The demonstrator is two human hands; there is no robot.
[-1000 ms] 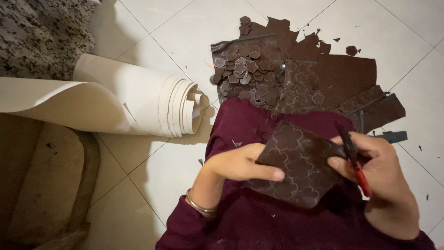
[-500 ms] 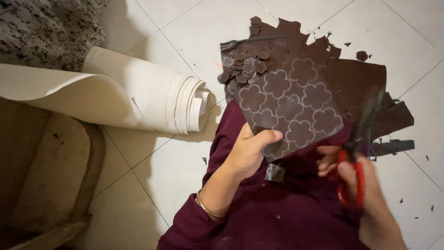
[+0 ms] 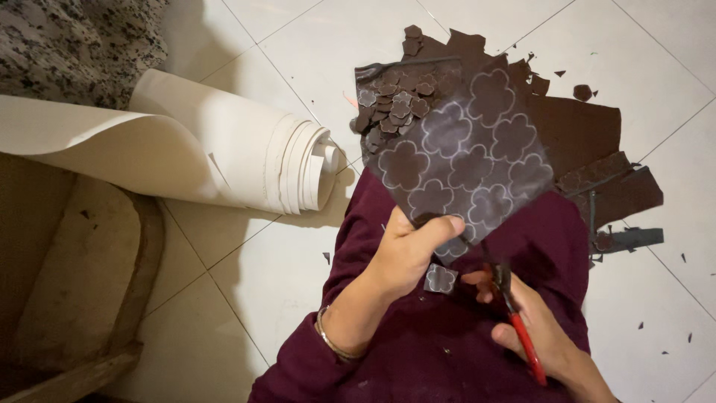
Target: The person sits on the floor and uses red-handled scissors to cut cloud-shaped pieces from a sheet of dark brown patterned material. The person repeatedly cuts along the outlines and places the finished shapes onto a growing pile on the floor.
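My left hand grips the lower edge of a dark brown sheet marked with pale flower outlines and holds it up over my lap. My right hand holds red-handled scissors whose blades sit at the sheet's bottom edge. A small cut flower piece lies on my maroon garment just below the left hand. A bracelet circles my left wrist.
A pile of cut brown flower shapes and larger brown offcuts lie on the white tiled floor ahead. A big cream roll of sheet material lies to the left. A wooden piece fills the lower left.
The left hand has raised and turned the patterned sheet from flat on the lap to upright. The right hand with the scissors has dropped lower and now meets the sheet's bottom edge.
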